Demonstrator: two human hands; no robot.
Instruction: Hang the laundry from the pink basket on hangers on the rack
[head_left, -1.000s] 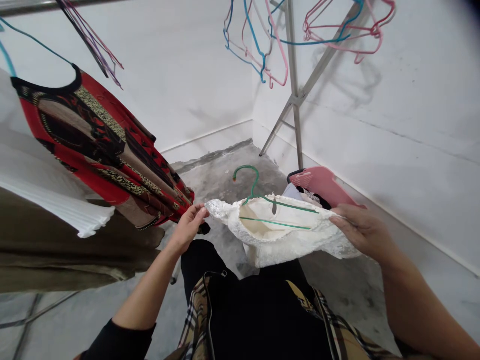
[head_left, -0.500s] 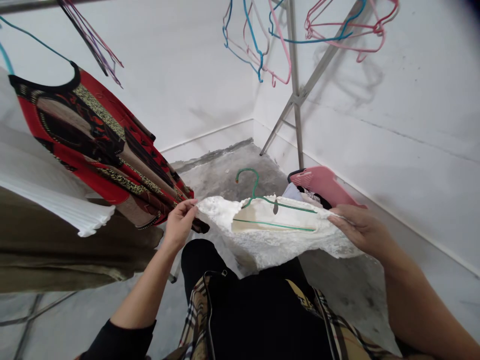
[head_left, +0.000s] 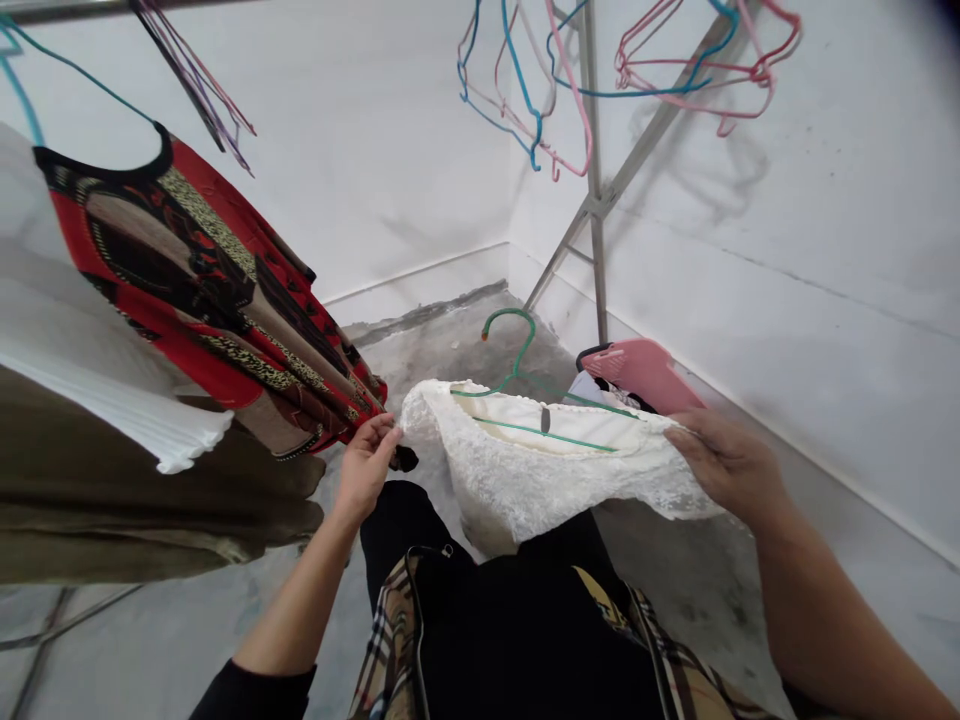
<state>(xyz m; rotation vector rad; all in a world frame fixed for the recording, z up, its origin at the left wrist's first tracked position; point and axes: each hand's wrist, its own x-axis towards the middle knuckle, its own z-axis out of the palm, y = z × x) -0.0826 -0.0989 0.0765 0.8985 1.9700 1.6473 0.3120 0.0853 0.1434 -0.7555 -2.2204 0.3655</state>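
white lace top [head_left: 517, 485] is stretched over the grey floor [head_left: 442, 355], between both hands; green hanger [head_left: 517, 366] is seated inside the neckline, hook exposed. left edge is pinched by the left hand [head_left: 367, 460]; right end is gripped by the right hand [head_left: 726, 458]. judged light, limp, snag-prone; best taken by the shoulders, lace not to be yanked. lace is bumpy, inner face smoother. hanger is thin, curved at the hook, probably stiff.
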